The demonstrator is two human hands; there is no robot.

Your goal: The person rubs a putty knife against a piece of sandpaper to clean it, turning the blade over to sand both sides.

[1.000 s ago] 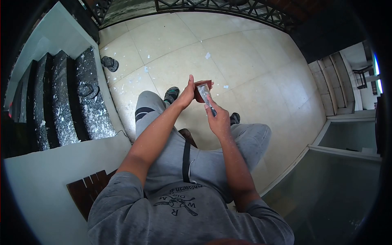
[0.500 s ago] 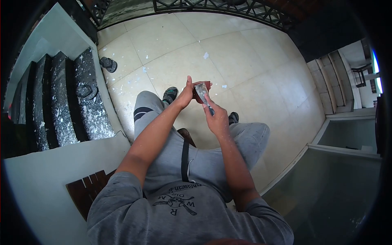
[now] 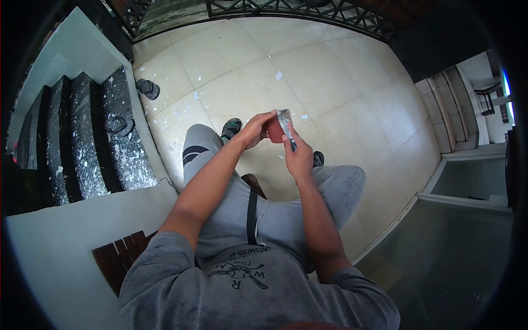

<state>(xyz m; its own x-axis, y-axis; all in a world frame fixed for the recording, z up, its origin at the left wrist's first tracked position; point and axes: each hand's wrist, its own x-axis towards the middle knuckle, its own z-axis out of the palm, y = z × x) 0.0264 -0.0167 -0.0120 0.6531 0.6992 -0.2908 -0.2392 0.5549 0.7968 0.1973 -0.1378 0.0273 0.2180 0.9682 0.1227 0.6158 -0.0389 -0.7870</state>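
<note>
In front of my knees, my left hand (image 3: 256, 131) is closed around a reddish-brown piece of sandpaper (image 3: 275, 132), its thumb and fingers along the left side and top. My right hand (image 3: 299, 159) grips a putty knife (image 3: 284, 119) by its dark handle, with the thumb and forefinger up near the blade. The wide metal blade, smeared pale, points away from me and lies across the right edge of the sandpaper. My right palm hides most of the handle.
Pale paint flakes (image 3: 279, 75) are scattered over the tiled floor (image 3: 341, 82). To the left, dark steps (image 3: 88, 143) are covered in white specks, with one sandal (image 3: 119, 125) on them and another sandal (image 3: 148, 88) nearby. A glass-panelled frame (image 3: 440, 242) stands at right.
Both hands have shifted slightly. The left fingers have curled over the sandpaper's top, its face has turned more toward me, and the putty knife has moved right and swung more edge-on.
</note>
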